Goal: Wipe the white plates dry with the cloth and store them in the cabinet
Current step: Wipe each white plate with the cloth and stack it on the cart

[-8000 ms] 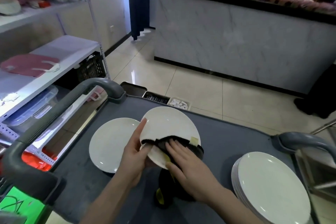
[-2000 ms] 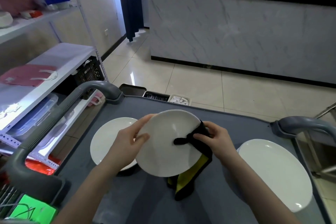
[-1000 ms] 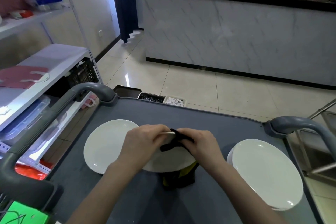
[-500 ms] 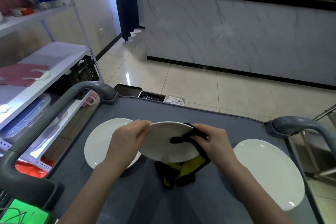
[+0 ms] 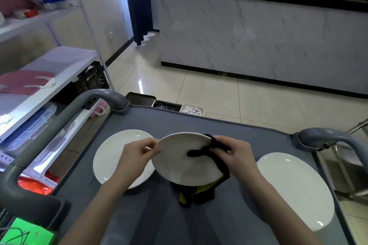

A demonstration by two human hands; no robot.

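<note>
Pinching round glossy plate point(image 5: 179, 167): left hand point(image 5: 135, 155) rim, right hand point(image 5: 237, 155) through limp black cloth point(image 5: 199, 152).

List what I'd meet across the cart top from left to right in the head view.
Left plate → left hand → held plate → right hand gripping the cloth → right plate.

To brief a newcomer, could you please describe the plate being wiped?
On the grey cart top, a left plate and right plate lie flat. The wiped plate is between them, held tilted by the left hand and right hand. Only it has a black-and-yellow cloth wrapped over its right edge.
</note>
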